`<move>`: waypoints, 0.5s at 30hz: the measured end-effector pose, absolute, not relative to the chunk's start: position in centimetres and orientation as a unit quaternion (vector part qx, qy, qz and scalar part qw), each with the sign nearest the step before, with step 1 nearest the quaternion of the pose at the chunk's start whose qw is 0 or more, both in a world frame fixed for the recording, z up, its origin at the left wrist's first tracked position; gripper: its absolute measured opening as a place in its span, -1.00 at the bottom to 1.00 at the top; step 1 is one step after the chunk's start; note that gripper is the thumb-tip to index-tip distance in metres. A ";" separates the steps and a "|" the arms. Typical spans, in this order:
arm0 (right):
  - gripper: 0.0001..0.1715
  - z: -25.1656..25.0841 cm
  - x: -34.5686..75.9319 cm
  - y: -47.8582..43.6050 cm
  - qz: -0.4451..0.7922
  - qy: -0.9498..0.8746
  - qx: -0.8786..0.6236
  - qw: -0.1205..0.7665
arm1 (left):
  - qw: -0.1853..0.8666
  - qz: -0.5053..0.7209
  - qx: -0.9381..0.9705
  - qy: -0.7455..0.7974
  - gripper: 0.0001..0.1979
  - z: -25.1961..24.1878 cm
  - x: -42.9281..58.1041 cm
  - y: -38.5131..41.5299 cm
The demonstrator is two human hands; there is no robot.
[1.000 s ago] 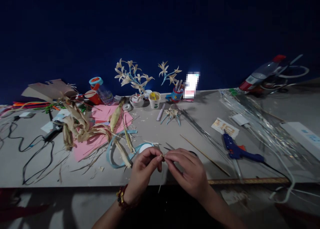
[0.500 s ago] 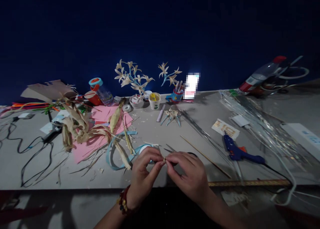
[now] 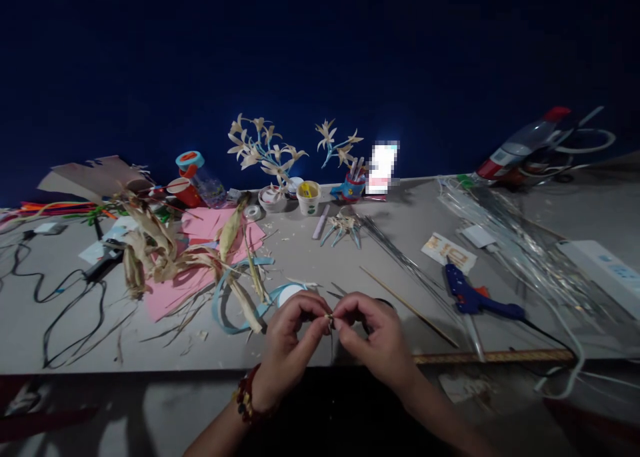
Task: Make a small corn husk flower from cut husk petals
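My left hand (image 3: 295, 334) and my right hand (image 3: 373, 334) meet fingertip to fingertip at the table's front edge. Both pinch a thin stem (image 3: 331, 344) that hangs down between them, with a tiny pale bit at its top. Its upper part is mostly covered by my fingers. Just behind my left hand lies a roll of light blue ribbon (image 3: 290, 296), partly hidden. Dark-handled scissors (image 3: 337, 295) lie behind my right hand, their handles mostly covered. Farther back, several pale star-shaped flowers with blue stems (image 3: 344, 227) rest on the table.
Corn husks (image 3: 155, 244) and pink paper (image 3: 175, 297) spread over the left. On the right are a blue glue gun (image 3: 473, 297), thin wires (image 3: 400, 257), a wooden stick (image 3: 410, 307) and a power strip (image 3: 600, 270). Finished flower sprays (image 3: 265, 150) and cups (image 3: 309, 200) stand at the back.
My right hand has shifted slightly left and its fingers are more bent. The thin stem now shows hanging below my fingertips. The whole view has tilted a little.
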State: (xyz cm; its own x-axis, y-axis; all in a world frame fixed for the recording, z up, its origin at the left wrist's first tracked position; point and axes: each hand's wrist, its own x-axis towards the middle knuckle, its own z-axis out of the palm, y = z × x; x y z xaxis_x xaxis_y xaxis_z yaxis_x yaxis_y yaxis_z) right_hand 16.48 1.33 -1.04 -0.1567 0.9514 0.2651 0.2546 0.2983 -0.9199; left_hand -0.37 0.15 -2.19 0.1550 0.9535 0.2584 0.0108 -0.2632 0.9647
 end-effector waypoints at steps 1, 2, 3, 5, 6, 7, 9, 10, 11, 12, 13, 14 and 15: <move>-0.93 -1.1 16.5 1.3 0.392 -0.655 -0.454 0.460 | 0.449 0.514 0.614 0.397 -0.94 -2.2 -0.4 0.1; -0.92 -1.1 16.5 1.3 0.401 -0.653 -0.452 0.457 | 0.432 0.515 0.625 0.396 -0.93 -2.1 -0.4 0.1; -0.92 -1.0 16.5 1.3 0.403 -0.655 -0.450 0.454 | 0.412 0.516 0.639 0.395 -0.91 -2.1 -0.5 0.1; -0.91 -0.9 16.6 1.2 0.392 -0.663 -0.453 0.449 | 0.377 0.515 0.664 0.390 -0.88 -2.0 -0.5 0.1; -0.91 -0.8 16.6 1.2 0.387 -0.666 -0.454 0.448 | 0.365 0.512 0.674 0.387 -0.87 -1.9 -0.6 0.2; -0.91 -0.7 16.6 1.2 0.387 -0.667 -0.454 0.447 | 0.358 0.507 0.683 0.385 -0.85 -1.8 -0.6 0.2; -0.92 -0.7 16.7 1.2 0.408 -0.657 -0.449 0.447 | 0.355 0.492 0.698 0.381 -0.84 -1.6 -0.7 0.3; -0.93 -0.7 16.7 1.3 0.430 -0.647 -0.446 0.445 | 0.359 0.487 0.701 0.379 -0.83 -1.6 -0.7 0.3; -0.94 -0.7 16.8 1.3 0.455 -0.634 -0.442 0.442 | 0.367 0.484 0.700 0.376 -0.84 -1.5 -0.7 0.3; -0.95 -0.7 16.9 1.4 0.481 -0.619 -0.439 0.438 | 0.377 0.483 0.697 0.373 -0.85 -1.4 -0.8 0.3; -0.95 -0.8 17.0 1.4 0.506 -0.604 -0.437 0.434 | 0.389 0.483 0.691 0.371 -0.86 -1.4 -0.8 0.4; -0.96 -0.8 17.1 1.5 0.530 -0.589 -0.435 0.429 | 0.400 0.484 0.685 0.368 -0.88 -1.3 -0.8 0.4; -0.95 -0.9 17.2 1.5 0.553 -0.573 -0.432 0.423 | 0.411 0.485 0.680 0.366 -0.89 -1.3 -0.8 0.4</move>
State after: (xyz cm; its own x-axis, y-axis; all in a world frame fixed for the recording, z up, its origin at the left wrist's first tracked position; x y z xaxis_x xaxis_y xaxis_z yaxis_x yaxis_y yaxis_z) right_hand 17.16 1.49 -0.92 -0.2692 0.9631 0.0082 0.0267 0.0160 -0.9995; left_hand -0.82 0.40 -1.35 0.2620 0.8960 0.3585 0.0988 -0.3944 0.9136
